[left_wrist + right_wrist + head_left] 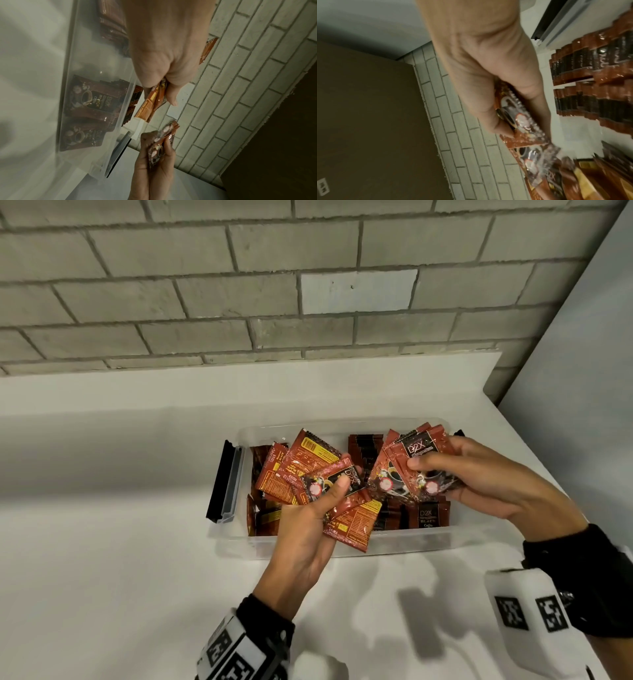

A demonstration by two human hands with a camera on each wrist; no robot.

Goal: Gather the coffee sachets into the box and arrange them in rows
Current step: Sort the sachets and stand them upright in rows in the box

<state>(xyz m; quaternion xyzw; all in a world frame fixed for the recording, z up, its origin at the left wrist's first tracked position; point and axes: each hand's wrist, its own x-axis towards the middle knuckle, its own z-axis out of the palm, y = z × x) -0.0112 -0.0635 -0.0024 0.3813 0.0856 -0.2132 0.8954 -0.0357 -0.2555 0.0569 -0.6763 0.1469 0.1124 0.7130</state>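
Red sachets (pixel 407 463) fanned in hands (pixel 486 477)

Clear box (pixel 239 546) on white counter (pixel 102 542)

Left hand (pixel 308 518) raised, thumb pressed on top, fingers apparently curled beneath in a pinch. Right hand (pixel 479 477) raised beside it, thumb and fingers likewise pinching.

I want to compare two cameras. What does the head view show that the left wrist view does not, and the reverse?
Only the head view shows the wrist markers and both fanned bundles from above. Only the left wrist view shows sachets standing against the clear box wall from outside. Both show the left hand and right hand each holding sachets over the box, with the brick wall behind.
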